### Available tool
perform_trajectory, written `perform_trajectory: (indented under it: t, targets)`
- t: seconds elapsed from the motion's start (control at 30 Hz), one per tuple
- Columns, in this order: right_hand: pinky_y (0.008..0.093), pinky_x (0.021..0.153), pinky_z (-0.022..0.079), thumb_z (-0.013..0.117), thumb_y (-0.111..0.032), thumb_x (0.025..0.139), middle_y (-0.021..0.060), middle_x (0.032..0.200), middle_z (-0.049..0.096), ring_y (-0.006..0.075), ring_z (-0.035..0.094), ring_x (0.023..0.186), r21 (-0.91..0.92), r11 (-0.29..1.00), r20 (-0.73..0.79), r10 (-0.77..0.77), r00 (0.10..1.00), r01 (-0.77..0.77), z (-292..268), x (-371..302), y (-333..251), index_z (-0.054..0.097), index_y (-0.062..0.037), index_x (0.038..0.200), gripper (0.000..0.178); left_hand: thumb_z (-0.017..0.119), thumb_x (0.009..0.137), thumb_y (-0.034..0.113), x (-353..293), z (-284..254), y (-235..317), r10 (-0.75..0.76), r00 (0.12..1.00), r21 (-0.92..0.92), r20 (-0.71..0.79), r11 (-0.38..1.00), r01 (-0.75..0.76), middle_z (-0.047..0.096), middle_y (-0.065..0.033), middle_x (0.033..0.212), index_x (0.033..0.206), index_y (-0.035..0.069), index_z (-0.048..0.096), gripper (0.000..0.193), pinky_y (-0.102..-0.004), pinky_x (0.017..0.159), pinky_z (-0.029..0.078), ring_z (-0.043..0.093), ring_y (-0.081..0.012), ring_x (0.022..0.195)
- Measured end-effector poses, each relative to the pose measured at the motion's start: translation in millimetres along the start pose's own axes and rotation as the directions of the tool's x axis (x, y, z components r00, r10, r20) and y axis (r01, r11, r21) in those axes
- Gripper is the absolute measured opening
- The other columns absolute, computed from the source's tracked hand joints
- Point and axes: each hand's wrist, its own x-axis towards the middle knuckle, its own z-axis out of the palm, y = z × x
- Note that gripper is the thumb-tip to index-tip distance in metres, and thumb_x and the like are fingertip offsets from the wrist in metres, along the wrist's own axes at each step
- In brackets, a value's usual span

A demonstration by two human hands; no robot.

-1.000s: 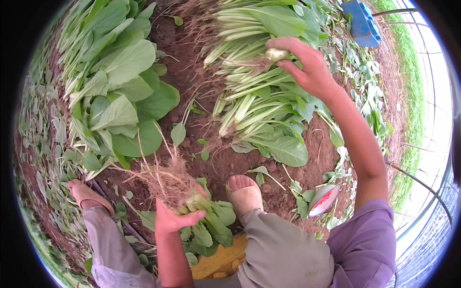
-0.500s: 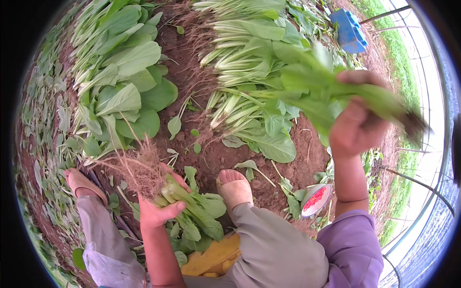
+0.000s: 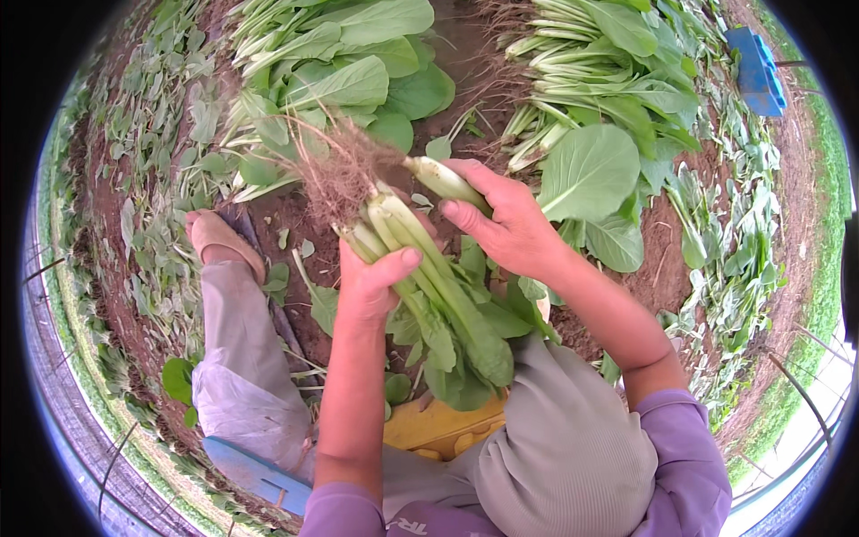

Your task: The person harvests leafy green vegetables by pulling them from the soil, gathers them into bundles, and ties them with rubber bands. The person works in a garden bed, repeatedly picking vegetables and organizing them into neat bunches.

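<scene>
My left hand (image 3: 380, 282) is closed around a bunch of leafy greens (image 3: 420, 264), pale-stalked plants with long, tangled brown roots (image 3: 340, 170) pointing away from me. Their leaves hang down toward my knee. Close beside it, my right hand (image 3: 506, 219) grips another leafy green (image 3: 446, 183); its thick pale stem end sticks out past the thumb and fingers, almost touching the roots of the bunch. The leaves of that plant are partly hidden behind the right hand and the bunch.
Two rows of pulled greens lie on the brown soil, one at the far left (image 3: 358, 80) and one at the far right (image 3: 617, 98). A blue plastic object (image 3: 756, 72) stands at the far right. Something yellow (image 3: 447, 425) is under me. Loose leaves (image 3: 148, 116) litter the ground.
My right hand has come from the far right to the middle, bringing its greens beside the bunch in my left hand. The left hand still holds its bunch; the whole view has shifted.
</scene>
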Motion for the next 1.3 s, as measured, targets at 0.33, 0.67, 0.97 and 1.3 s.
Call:
perform_trajectory:
  t: [0.33, 0.67, 0.97, 1.3]
  targets:
    - [0.0354, 0.084, 0.036, 0.047, -0.015, 0.083, 0.0147, 0.103, 0.048, 0.0291, 0.044, 0.096, -0.073, 0.989, -0.169, -0.139, 0.976, 0.128, 35.6, -15.1, 21.7, 0.050, -0.0028, 0.110, 0.030, 0.068, 0.061, 0.011, -1.4, 11.0, -18.1, 0.027, 0.988, -0.153, -0.149, 0.987, -0.050, 0.051, -0.0086, 0.100, 0.111, 0.001, 0.041, 0.058, -0.0307, 0.081, 0.044, 0.052, -0.0185, 0.091]
    - [0.0374, 0.085, 0.037, 0.046, -0.030, 0.084, 0.0177, 0.109, 0.047, 0.0322, 0.045, 0.099, -0.043, 0.969, -0.032, -0.246, 0.969, 0.245, 23.0, -30.6, 4.0, 0.048, -0.0047, 0.113, 0.039, 0.074, 0.055, 0.021, -29.7, -6.5, -4.9, 0.096, 0.994, -0.008, -0.044, 0.995, -0.096, 0.048, -0.0077, 0.102, 0.119, 0.005, 0.032, 0.077, -0.0336, 0.083, 0.042, 0.050, -0.0202, 0.093]
    - [0.0272, 0.058, 0.044, 0.065, -0.018, 0.072, 0.0071, 0.074, 0.057, 0.0149, 0.055, 0.066, -0.603, 0.711, -0.656, -0.184, 0.732, -0.362, -121.0, -45.4, 112.2, 0.056, -0.0029, 0.083, 0.021, 0.079, 0.056, 0.020, -35.3, -27.9, 99.2, 0.136, 0.745, 0.016, 0.654, 0.981, -0.193, 0.057, -0.0093, 0.073, 0.096, 0.007, 0.039, 0.058, -0.0367, 0.066, 0.045, 0.056, -0.0212, 0.067]
    - [0.0250, 0.063, 0.046, 0.060, -0.016, 0.076, 0.0086, 0.082, 0.059, 0.0153, 0.058, 0.068, -0.134, 0.937, -0.513, 0.214, 0.831, -0.324, -105.2, -43.3, 67.2, 0.052, -0.0005, 0.088, 0.021, 0.065, 0.062, 0.011, -0.5, -13.2, -6.7, -0.074, 0.984, 0.023, -0.162, 0.997, 0.079, 0.054, -0.0136, 0.096, 0.111, -0.002, 0.041, 0.056, -0.0354, 0.075, 0.048, 0.057, -0.0238, 0.084]
